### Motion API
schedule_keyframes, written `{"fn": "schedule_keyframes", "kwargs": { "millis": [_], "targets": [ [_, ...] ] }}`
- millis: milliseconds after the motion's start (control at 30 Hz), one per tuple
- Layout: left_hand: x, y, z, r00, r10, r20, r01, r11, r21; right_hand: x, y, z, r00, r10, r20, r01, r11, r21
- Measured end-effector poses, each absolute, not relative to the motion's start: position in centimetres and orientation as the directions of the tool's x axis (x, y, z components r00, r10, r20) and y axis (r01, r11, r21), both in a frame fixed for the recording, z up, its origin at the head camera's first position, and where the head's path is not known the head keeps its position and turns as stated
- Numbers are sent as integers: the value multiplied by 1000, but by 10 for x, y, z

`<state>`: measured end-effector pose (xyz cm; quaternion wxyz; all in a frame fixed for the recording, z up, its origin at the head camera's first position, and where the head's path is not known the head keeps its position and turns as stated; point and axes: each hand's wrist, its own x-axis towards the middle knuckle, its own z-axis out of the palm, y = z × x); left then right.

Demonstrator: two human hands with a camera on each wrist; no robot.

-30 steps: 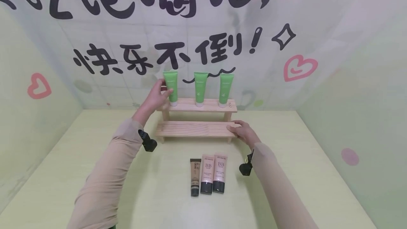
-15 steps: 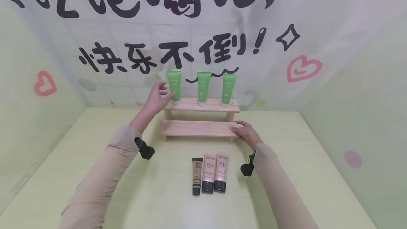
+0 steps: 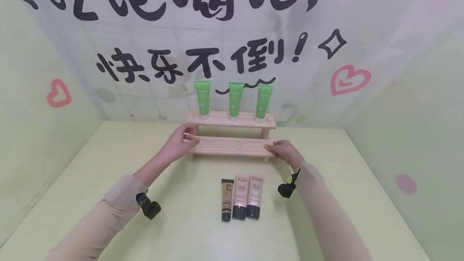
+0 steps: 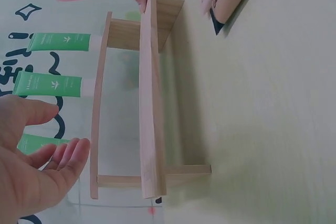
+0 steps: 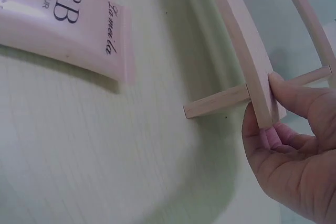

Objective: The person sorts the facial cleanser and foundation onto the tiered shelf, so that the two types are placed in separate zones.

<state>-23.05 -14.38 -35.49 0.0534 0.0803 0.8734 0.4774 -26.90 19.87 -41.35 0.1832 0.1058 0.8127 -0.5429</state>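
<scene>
A two-tier wooden display stand [image 3: 232, 146] stands against the back wall. Three green squeeze tubes, left [image 3: 203, 99], middle [image 3: 235, 100] and right [image 3: 263, 102], stand upright on their white caps along its upper tier. My right hand [image 3: 288, 151] grips the right end of the lower tier, thumb on top and fingers beneath, as the right wrist view shows. Over at the lower tier's left end is my left hand [image 3: 178, 142], overlapping it in the head view. In the left wrist view that hand [image 4: 37, 166] has thumb and fingers spread apart, holding nothing.
On the table in front of the stand lie two pink BB cream tubes, left [image 3: 241, 195] and right [image 3: 255, 195], with black caps. A slimmer brown tube [image 3: 226, 198] lies left of them. Printed walls border the table at the back and both sides.
My left hand has let go of the left green tube and moved down to the lower tier's left end. The right hand keeps its grip; the view has shifted slightly.
</scene>
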Motion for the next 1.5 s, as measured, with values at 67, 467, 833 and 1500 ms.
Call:
{"fn": "schedule_keyframes", "kwargs": {
  "millis": [67, 467, 833, 1500],
  "targets": [
    [-225, -146, -359, -979, 203, -23, 92, 538, 838, -269, 203, -413, -913, -69, -402, 332, 445, -832],
    [-200, -145, -381, -956, 279, -92, 88, 571, 816, -267, 216, -407, -903, -267, -338, 139, 562, -815],
    [-191, -131, -396, -934, 308, -181, 39, 590, 807, -272, 223, -405, -900, -284, -331, 109, 589, -801],
    [-157, -71, -437, -881, 333, -337, -35, 663, 747, -272, 209, -398, -865, -149, -479, 345, 516, -784]
  ]
}}
